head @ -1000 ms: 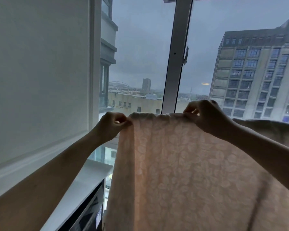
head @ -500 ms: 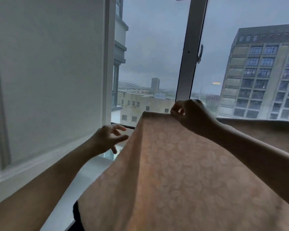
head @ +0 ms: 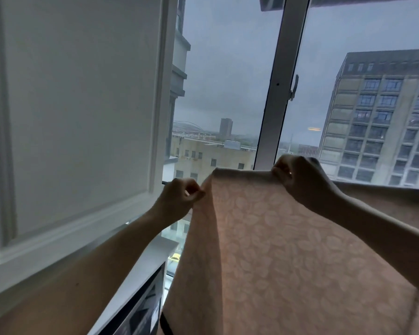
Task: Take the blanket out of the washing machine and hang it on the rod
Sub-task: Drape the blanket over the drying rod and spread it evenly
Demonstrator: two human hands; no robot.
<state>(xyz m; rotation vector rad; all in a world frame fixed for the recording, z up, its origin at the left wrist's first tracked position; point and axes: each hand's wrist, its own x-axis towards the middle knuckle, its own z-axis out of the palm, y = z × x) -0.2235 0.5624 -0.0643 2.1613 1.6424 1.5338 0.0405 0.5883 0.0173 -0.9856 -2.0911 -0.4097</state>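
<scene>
Head view has both hands up at the window (head: 230, 76), left hand (head: 179, 199) pinching the peach leaf-patterned blanket (head: 288, 257) at its left edge, right hand (head: 300, 180) gripping its top fold, cloth hanging down between the arms.

The pale pink leaf-patterned blanket (head: 288, 250) hangs in front of the white-framed window (head: 279, 93). The left hand (head: 179, 199) pinches its upper left edge; the right hand (head: 302, 177) grips its top edge further right. A white panelled cabinet door (head: 78, 117) stands to the left, above a white ledge (head: 140, 269).
</scene>
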